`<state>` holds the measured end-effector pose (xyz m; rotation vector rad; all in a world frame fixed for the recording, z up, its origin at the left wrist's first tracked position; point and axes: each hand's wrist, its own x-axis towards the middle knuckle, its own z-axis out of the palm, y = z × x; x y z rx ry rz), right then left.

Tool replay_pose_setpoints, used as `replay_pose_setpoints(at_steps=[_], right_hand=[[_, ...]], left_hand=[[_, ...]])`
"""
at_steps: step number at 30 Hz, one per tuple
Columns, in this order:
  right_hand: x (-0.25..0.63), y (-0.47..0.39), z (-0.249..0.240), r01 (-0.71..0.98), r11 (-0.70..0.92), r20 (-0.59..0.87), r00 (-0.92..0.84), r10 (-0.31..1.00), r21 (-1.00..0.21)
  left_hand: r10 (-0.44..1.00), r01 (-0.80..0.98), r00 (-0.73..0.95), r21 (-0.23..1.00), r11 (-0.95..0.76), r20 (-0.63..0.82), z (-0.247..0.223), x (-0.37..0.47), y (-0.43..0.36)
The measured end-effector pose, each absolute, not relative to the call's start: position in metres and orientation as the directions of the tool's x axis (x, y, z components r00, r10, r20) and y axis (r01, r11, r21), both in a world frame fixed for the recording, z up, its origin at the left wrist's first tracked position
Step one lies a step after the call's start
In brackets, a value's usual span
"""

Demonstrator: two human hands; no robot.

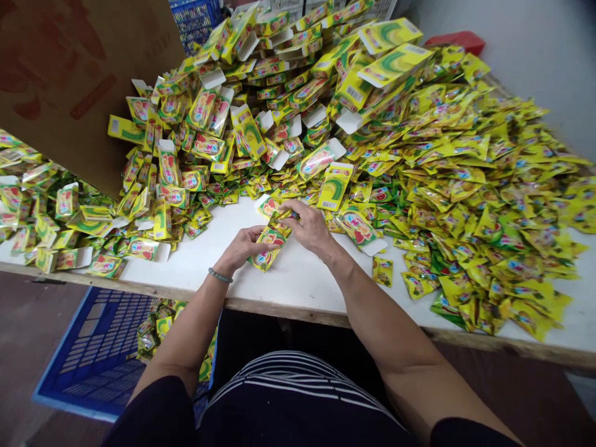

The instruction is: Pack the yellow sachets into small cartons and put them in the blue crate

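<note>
My left hand (249, 248) is closed round a small yellow and green printed carton (267, 253), held tilted just above the white table. At the carton's upper end my right hand (307, 225) pinches a shiny yellow sachet (283, 218); how far the sachet is inside the carton is hidden by my fingers. Just behind my hands lies another carton with a white flap (266, 205). Right of them are a yellow carton with a barcode (335, 186) and a carton with a red fruit picture (358, 228).
Open cartons (251, 130) are heaped at the back, with a large pile of yellow sachets (465, 186) on the right. A brown cardboard box (93, 93) stands at the left. Below the table edge (298, 310) sits a blue crate (97, 354) with sachets.
</note>
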<state>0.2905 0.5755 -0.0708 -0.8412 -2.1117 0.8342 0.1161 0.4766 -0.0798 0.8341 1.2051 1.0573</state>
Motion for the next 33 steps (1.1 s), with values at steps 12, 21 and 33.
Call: replay_pose_setpoints(at_steps=[12, 21, 33], right_hand=[[0.29, 0.57, -0.072, 0.304, 0.536, 0.308, -0.559, 0.77, -0.787], [0.288, 0.567, -0.082, 0.214, 0.502, 0.26, -0.652, 0.712, -0.838], [0.277, 0.55, -0.077, 0.215, 0.535, 0.309, -0.62, 0.721, -0.817]], left_hand=[[0.936, -0.281, 0.157, 0.894, 0.348, -0.315, -0.076, 0.118, 0.47], [0.942, -0.091, 0.091, 0.939, 0.332, -0.324, -0.084, 0.114, 0.469], [0.947, -0.067, -0.018, 0.945, 0.319, -0.321, -0.087, 0.116, 0.473]])
